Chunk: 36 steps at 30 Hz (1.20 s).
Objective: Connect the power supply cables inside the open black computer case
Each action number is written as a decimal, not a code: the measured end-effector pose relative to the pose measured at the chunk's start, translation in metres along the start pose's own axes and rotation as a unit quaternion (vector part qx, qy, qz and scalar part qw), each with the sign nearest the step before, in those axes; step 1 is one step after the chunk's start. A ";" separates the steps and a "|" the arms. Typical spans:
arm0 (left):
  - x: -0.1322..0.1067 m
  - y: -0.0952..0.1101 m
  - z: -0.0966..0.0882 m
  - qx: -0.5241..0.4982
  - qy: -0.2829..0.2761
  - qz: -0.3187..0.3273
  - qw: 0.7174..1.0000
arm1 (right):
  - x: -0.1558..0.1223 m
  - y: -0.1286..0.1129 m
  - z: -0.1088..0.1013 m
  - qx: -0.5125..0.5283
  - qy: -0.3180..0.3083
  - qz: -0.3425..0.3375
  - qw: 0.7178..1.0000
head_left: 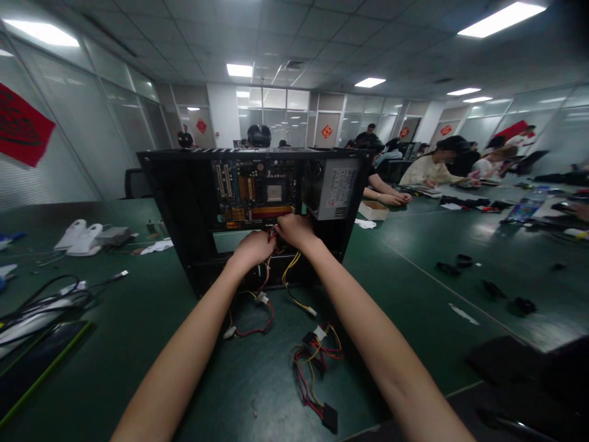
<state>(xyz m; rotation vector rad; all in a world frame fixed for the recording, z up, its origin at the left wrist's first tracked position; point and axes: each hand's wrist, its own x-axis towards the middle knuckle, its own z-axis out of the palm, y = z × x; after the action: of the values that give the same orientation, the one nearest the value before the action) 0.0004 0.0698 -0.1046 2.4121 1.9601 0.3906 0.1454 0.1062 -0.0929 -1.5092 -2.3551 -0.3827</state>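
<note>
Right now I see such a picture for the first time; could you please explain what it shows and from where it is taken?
No machine here: the left hand and right hand are a person's own, bare. The one picture comes from a camera on that person's head, looking forward and down. An open case stands on the green table, with a circuit board and a power supply inside. Both hands reach into it, close together at some wires; the exact grip is too small to tell. Cables with plugs lie in front, black cords at the left.

Slim bare forearms (381, 350), bare wrists (237, 268), bare hands (297, 231)
</note>
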 end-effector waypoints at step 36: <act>-0.038 -0.021 -0.084 -0.327 -0.075 0.077 0.939 | -0.018 0.023 -0.003 0.409 0.003 -0.153 0.899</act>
<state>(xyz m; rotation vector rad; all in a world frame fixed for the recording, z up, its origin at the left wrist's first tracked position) -0.0432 0.0253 -0.0337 2.0742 1.2970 0.7042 0.1744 0.0994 -0.0965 -0.7369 -2.2798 0.4976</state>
